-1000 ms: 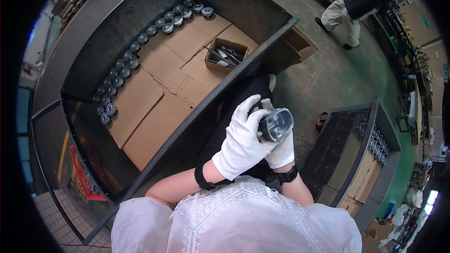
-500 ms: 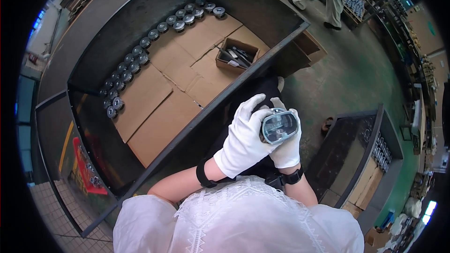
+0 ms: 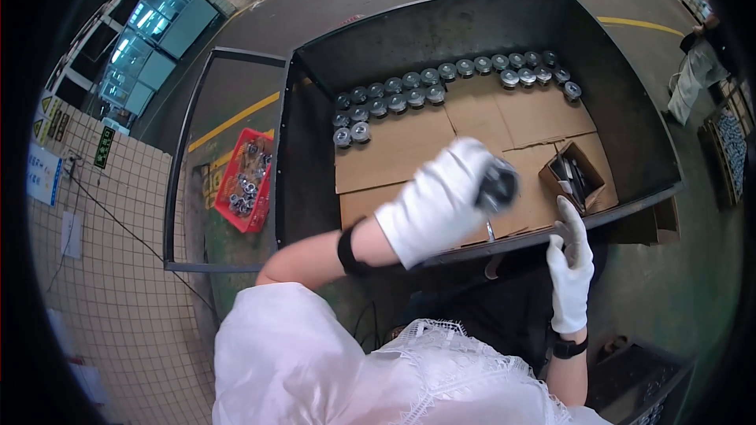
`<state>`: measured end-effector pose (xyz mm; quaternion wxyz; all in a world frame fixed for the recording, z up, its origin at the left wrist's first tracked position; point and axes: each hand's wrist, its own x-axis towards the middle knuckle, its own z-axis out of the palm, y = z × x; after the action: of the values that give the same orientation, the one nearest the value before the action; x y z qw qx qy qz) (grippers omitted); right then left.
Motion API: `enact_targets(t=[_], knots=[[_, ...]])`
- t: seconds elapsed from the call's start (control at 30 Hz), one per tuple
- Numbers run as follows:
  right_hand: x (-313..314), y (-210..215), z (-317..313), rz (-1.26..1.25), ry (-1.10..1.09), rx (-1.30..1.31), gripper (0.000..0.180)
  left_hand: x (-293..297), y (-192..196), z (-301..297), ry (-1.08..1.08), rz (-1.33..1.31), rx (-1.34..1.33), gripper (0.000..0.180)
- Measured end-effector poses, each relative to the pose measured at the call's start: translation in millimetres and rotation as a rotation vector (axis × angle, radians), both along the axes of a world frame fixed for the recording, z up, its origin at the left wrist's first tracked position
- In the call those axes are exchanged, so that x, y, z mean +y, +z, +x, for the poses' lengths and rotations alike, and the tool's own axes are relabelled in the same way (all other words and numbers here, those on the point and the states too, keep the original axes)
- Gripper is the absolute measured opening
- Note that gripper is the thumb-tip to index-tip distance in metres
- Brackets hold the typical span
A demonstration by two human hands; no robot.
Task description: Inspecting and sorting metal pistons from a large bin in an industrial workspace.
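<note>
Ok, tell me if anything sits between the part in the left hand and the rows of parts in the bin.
Nothing visible does. The left hand holds the round part above bare cardboard, which runs clear to the rows. The small box sits off to the right.

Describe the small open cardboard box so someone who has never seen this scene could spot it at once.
Find the large dark metal bin lined with flat cardboard sheets. At its near right corner, just above the gloved right hand, sits the small cardboard box. It alone stands up with walls and holds dark parts.
</note>
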<state>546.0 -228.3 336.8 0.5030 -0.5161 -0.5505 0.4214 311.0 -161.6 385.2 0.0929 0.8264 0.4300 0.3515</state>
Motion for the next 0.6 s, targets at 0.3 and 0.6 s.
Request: enact_targets(t=[0.3,0.6], knots=[[58,-75,-37,0.360,-0.067,-0.709,0.022,175,-205,-126,0.163,-0.943,0.851,0.047],[70,-77,-51,0.340,-0.171,-0.858,0.008,123,-396,-55,-0.075,-0.879,0.572,0.032]])
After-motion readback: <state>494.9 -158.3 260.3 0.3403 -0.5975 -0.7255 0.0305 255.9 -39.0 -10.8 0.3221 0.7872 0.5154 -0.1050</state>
